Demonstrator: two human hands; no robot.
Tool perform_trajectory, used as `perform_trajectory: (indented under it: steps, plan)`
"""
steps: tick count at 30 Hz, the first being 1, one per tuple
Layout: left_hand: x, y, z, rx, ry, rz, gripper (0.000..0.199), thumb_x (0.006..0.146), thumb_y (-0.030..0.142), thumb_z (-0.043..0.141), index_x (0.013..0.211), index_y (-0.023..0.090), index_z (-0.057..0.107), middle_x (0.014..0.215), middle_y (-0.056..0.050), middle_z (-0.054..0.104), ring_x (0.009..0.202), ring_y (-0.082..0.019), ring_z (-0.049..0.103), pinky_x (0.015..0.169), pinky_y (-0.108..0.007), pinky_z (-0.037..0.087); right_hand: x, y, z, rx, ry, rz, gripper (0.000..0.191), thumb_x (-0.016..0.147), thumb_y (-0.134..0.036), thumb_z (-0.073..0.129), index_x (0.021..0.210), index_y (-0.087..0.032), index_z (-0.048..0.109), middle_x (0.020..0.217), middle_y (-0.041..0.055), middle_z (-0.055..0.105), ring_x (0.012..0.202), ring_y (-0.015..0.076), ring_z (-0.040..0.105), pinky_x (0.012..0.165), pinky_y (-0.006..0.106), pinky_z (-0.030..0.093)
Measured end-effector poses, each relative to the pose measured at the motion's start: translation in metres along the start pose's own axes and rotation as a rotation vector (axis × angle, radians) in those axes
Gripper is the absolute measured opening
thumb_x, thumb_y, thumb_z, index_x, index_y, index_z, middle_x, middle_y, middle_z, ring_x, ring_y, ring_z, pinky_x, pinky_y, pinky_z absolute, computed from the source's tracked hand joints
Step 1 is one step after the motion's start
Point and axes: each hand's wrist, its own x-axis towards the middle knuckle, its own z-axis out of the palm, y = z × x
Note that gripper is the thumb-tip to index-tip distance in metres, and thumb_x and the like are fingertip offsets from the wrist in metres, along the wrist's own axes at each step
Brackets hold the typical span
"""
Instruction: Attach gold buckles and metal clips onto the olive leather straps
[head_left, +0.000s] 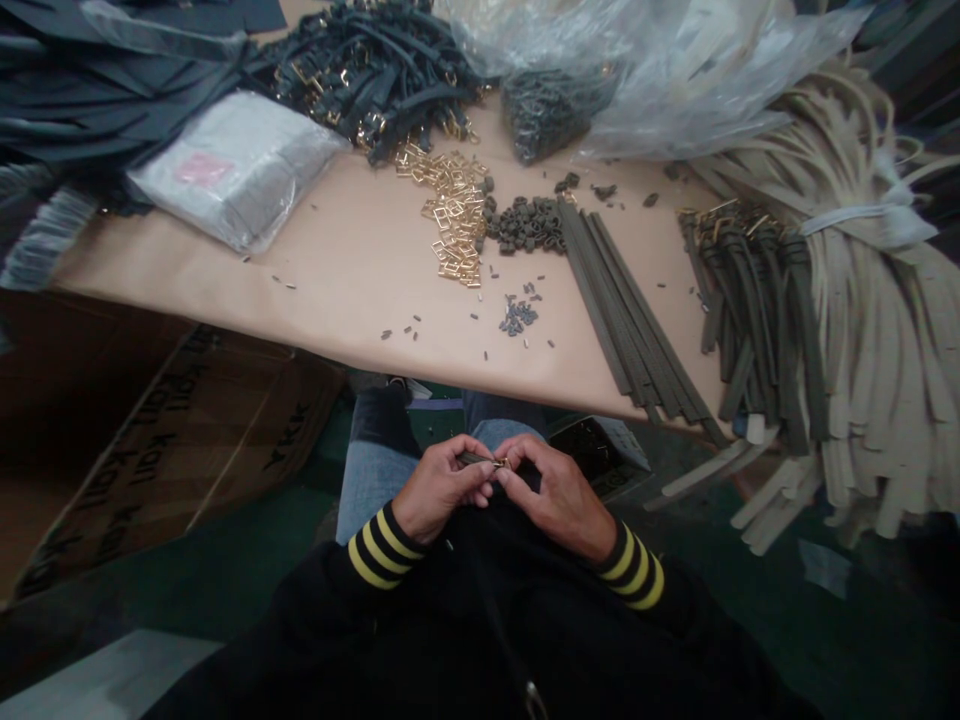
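My left hand (442, 487) pinches the end of a narrow dark strap (474, 459) above my lap. My right hand (551, 497) meets it, its fingertips on a small gold metal buckle (501, 463) at the strap's tip. My fingers hide most of the buckle. Beyond my hands, the tan paper-covered table (315, 270) holds a heap of loose gold buckles (450, 215), a pile of small dark loops (527, 225), scattered small dark pieces (516, 317), and a row of flat dark straps (622, 310) along its near edge.
Dark straps with gold buckles (757, 310) lie at the right, beside a mass of beige strips (877, 330). Black buckled straps (375, 75), clear plastic bags (660, 70) and a wrapped silver packet (240, 170) fill the back. A cardboard box (165, 440) stands at the left.
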Motion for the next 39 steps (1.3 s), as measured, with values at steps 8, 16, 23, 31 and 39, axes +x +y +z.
perform_trajectory:
  steps: [8,16,23,31,39]
  plan:
    - [-0.004,0.006,-0.002,0.072,-0.037,-0.006,0.023,0.059,0.025,0.066,0.070,0.012,0.051,0.049,0.003,0.054,0.043,-0.005,0.048,0.042,-0.016,0.039,0.001,0.009,-0.007,0.201,-0.118,0.066,0.009,0.079,-0.018,0.044,0.086,-0.017,0.050,0.085,0.0051,0.058,0.079,0.0155,0.055,0.072,0.029,0.044]
    - [-0.002,0.001,0.001,0.388,0.003,0.131,0.014,0.068,0.026,0.055,0.075,0.014,0.049,0.052,0.003,0.052,0.044,-0.008,0.048,0.044,-0.019,0.040,0.004,0.013,0.000,0.218,-0.115,0.110,0.007,0.077,-0.023,0.052,0.076,-0.017,0.056,0.076,0.0030,0.058,0.075,0.0160,0.054,0.070,0.028,0.043]
    - [-0.019,0.005,0.009,0.860,0.087,0.458,0.019,0.081,0.022,0.037,0.092,0.018,0.051,0.063,-0.001,0.054,0.060,-0.013,0.053,0.059,-0.023,0.041,0.004,0.018,-0.001,0.408,-0.193,0.279,0.014,0.076,-0.029,0.053,0.080,-0.016,0.049,0.072,0.0005,0.054,0.063,0.0123,0.056,0.058,0.023,0.044]
    - [-0.021,0.023,-0.003,0.529,-0.163,0.175,0.018,0.077,0.025,0.045,0.090,0.014,0.052,0.064,0.000,0.054,0.053,-0.010,0.051,0.051,-0.021,0.044,0.004,0.012,-0.006,0.345,-0.320,0.270,0.016,0.081,-0.030,0.044,0.080,-0.015,0.049,0.067,-0.0017,0.050,0.050,0.0073,0.050,0.050,0.020,0.040]
    - [-0.012,0.012,-0.010,0.232,-0.297,0.048,0.027,0.072,0.037,0.055,0.078,0.011,0.051,0.058,0.000,0.055,0.046,-0.006,0.051,0.047,-0.019,0.044,0.003,0.013,-0.005,0.088,-0.331,0.141,0.017,0.082,-0.031,0.042,0.085,-0.016,0.050,0.071,0.0000,0.053,0.058,0.0096,0.049,0.056,0.021,0.039]
